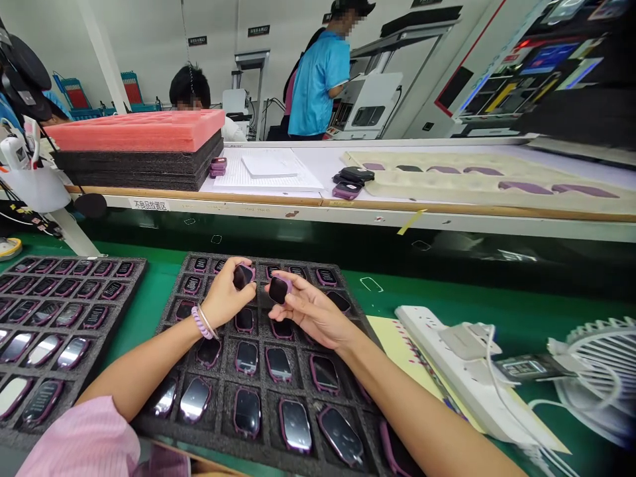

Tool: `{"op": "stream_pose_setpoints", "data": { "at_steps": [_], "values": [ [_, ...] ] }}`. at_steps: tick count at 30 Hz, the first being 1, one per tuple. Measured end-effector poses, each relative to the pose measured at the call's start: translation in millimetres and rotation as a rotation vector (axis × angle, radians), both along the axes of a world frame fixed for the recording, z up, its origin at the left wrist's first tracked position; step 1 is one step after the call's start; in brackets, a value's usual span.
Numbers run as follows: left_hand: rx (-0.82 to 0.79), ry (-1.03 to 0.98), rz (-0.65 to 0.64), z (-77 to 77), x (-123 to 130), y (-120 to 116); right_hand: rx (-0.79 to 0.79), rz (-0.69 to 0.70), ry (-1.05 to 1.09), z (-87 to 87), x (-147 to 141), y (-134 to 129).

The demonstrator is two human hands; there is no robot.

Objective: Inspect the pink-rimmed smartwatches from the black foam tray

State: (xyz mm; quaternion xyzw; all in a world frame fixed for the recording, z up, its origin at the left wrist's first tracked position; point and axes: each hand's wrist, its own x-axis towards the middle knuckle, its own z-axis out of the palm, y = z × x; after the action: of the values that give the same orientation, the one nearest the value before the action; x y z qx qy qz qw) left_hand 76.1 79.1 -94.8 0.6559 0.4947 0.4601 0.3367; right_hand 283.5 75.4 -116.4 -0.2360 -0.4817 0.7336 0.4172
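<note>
Green tabletop | black foam tray at 6 o'clock, holding rows of purple-rimmed smartwatch bodies | left hand: grip closed on a held watch body | right hand: grip closed on a second watch body, at 3 o'clock from the first, both above the tray

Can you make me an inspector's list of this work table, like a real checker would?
surface: green workbench, with yellow paper on it.
job's things: purple-framed watch and second purple-framed watch, held above a black foam tray; more watches fill its pockets. Second foam tray sits left.
clutter: white power strip, white fan.
grips: left hand pinches the first watch; right hand pinches the second.
cables: white cable leaves the power strip.
surroundings: stacked foam sheets on a far bench; person in blue shirt stands beyond.
</note>
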Motion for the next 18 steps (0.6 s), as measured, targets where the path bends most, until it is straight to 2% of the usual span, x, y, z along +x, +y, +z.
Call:
{"op": "stream_pose_setpoints", "data": {
  "at_steps": [18],
  "values": [
    [0.026, 0.026, -0.009, -1.6, 2.3, -1.7, -0.030, -0.022, 0.046, 2.1, -0.2, -1.5]
  ]
}}
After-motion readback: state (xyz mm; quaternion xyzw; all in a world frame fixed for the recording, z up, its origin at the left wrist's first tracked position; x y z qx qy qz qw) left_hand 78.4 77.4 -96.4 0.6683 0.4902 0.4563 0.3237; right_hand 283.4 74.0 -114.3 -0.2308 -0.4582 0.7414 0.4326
